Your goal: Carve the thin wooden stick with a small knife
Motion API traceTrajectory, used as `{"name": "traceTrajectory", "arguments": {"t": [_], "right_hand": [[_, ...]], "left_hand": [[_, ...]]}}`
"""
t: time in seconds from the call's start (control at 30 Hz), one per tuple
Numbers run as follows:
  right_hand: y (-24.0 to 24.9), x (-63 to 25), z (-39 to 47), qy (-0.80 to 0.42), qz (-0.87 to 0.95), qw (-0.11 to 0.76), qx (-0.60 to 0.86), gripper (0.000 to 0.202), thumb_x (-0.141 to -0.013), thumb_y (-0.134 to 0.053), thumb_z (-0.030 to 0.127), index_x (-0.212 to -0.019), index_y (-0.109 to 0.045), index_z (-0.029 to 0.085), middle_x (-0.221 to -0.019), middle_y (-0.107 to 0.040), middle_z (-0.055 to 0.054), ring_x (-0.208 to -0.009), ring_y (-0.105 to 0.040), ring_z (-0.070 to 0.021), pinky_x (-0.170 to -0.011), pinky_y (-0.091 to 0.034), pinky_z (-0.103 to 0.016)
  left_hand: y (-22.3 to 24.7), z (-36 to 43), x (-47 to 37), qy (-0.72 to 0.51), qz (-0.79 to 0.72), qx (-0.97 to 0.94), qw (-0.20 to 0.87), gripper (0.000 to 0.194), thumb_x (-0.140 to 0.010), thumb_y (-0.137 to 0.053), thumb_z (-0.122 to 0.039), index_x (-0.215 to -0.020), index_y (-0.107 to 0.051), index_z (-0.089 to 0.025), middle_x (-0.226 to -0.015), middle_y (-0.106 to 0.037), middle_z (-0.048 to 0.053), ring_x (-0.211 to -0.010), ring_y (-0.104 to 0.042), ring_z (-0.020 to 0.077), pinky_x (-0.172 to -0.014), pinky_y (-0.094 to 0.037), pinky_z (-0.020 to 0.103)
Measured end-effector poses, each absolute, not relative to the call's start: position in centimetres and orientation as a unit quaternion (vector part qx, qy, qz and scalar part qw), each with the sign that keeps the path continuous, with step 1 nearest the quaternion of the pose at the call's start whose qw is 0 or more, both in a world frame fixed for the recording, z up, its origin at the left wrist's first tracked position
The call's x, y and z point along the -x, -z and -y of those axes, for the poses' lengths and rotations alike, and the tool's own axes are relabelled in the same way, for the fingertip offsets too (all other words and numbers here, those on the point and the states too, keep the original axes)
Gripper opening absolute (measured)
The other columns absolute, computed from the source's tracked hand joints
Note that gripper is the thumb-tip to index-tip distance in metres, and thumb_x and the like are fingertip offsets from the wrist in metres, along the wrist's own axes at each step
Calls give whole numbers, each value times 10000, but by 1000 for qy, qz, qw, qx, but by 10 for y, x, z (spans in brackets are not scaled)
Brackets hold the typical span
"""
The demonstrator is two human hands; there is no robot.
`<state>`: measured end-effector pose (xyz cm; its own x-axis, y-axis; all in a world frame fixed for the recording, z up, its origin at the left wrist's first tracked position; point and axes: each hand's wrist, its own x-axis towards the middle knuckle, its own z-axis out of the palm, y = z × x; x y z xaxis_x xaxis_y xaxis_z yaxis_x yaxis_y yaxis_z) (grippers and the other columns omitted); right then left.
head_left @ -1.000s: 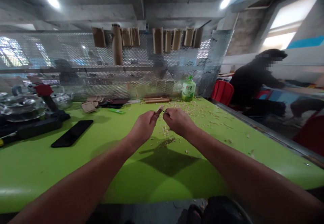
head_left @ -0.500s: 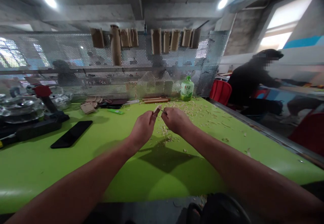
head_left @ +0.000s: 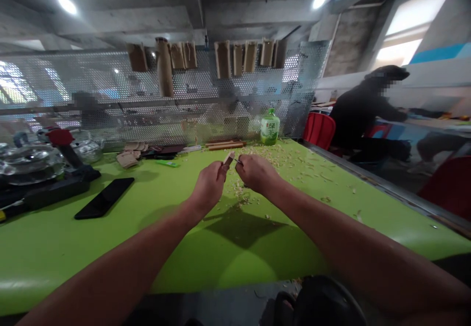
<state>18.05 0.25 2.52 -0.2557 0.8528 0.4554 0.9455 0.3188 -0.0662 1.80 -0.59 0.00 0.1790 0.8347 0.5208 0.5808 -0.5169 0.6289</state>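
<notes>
A small pale piece of wood (head_left: 229, 158) is gripped in my left hand (head_left: 210, 182), its upper end sticking out past the fingers. My right hand (head_left: 255, 173) is closed around a knife (head_left: 238, 160); most of it is hidden in the fist, and only a short thin dark blade shows, pointing at the wood. Both hands are raised over the green table (head_left: 191, 262), close together. Wood shavings (head_left: 243, 198) lie beneath them and spread to the right.
A black phone (head_left: 105, 198) lies at left, near glass teapots (head_left: 35, 161) and a red-topped tool (head_left: 61, 142). Leather scraps (head_left: 128, 156), a green cutter (head_left: 167, 163), wooden strips (head_left: 225, 145) and a green tea bottle (head_left: 270, 128) line the back. A person (head_left: 362, 107) sits at right.
The camera view has shifted slightly. Both hands keep their grips and hold nearly the same place, with the blade still beside the wood's end.
</notes>
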Motion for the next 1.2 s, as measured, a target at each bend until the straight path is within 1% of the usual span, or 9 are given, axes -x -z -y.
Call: {"name": "traceTrajectory", "arguments": {"t": [0.13, 0.27, 0.53, 0.67, 0.83, 0.93, 1.03, 1.1, 1.2], "right_hand": [[-26, -181, -4, 122, 785, 208, 570, 322, -939, -398, 308, -963, -669, 135, -881, -726, -146, -729, -632, -218, -627, -353, -295], [-25, -183, -6, 132, 786, 218, 563, 315, -933, -404, 309, -944, -667, 137, -861, -726, -139, -717, -633, -222, -610, -340, -299], [-24, -195, -11, 129, 794, 238, 545, 321, -934, -408, 318, -958, -671, 135, -854, -723, -122, -706, -603, -193, -604, -315, -291], [-20, -198, -15, 136, 802, 246, 527, 328, -928, -410, 321, -961, -676, 132, -856, -721, -119, -712, -589, -191, -619, -311, -294], [-16, -204, -22, 127, 805, 255, 520, 323, -917, -424, 332, -960, -676, 135, -862, -714, -111, -719, -576, -185, -632, -308, -288], [-18, -225, -33, 81, 766, 270, 578, 282, -889, -468, 316, -877, -688, 139, -827, -700, -103, -703, -553, -171, -629, -300, -277], [-24, -244, -46, 80, 720, 295, 624, 364, -917, -355, 237, -829, -677, 91, -752, -665, -137, -635, -518, -171, -595, -271, -293], [-26, -243, -52, 86, 713, 328, 614, 373, -924, -335, 243, -838, -669, 100, -775, -661, -128, -649, -510, -169, -602, -268, -294], [-24, -227, -53, 74, 736, 335, 583, 316, -899, -392, 261, -749, -641, 138, -699, -628, -74, -604, -468, -150, -591, -258, -289]], "left_hand": [[2, 5, -17, -453, -457, -746, 174, 359, -961, -387, -415, -697, -465, -185, -572, -460, -28, -512, -394, 103, -522, -231, 250], [4, 2, -18, -461, -442, -748, 183, 372, -955, -407, -433, -693, -483, -179, -566, -460, -30, -500, -393, 95, -513, -250, 244], [5, 0, -22, -475, -423, -736, 231, 387, -938, -423, -512, -833, -579, -173, -559, -455, -40, -461, -378, 92, -466, -251, 237], [6, 1, -27, -474, -424, -734, 238, 381, -934, -438, -502, -790, -570, -175, -542, -446, -42, -452, -373, 86, -458, -263, 235], [5, 4, -30, -488, -404, -716, 293, 340, -925, -461, -485, -815, -566, -180, -545, -434, -46, -435, -351, 77, -421, -252, 224], [-14, 10, -15, -548, -370, -687, 301, 290, -897, -523, -472, -805, -545, -197, -545, -425, -49, -423, -342, 73, -386, -246, 218], [-32, 11, 6, -665, -308, -614, 295, 256, -935, -467, -469, -899, -527, -222, -600, -421, -50, -429, -353, 66, -380, -280, 214], [-34, 7, 14, -650, -322, -608, 324, 252, -924, -499, -454, -872, -522, -209, -616, -432, -52, -414, -350, 52, -355, -267, 204], [-22, 2, 9, -632, -313, -585, 400, 256, -926, -488, -462, -912, -500, -206, -636, -431, -68, -397, -336, 36, -342, -258, 184]]}}
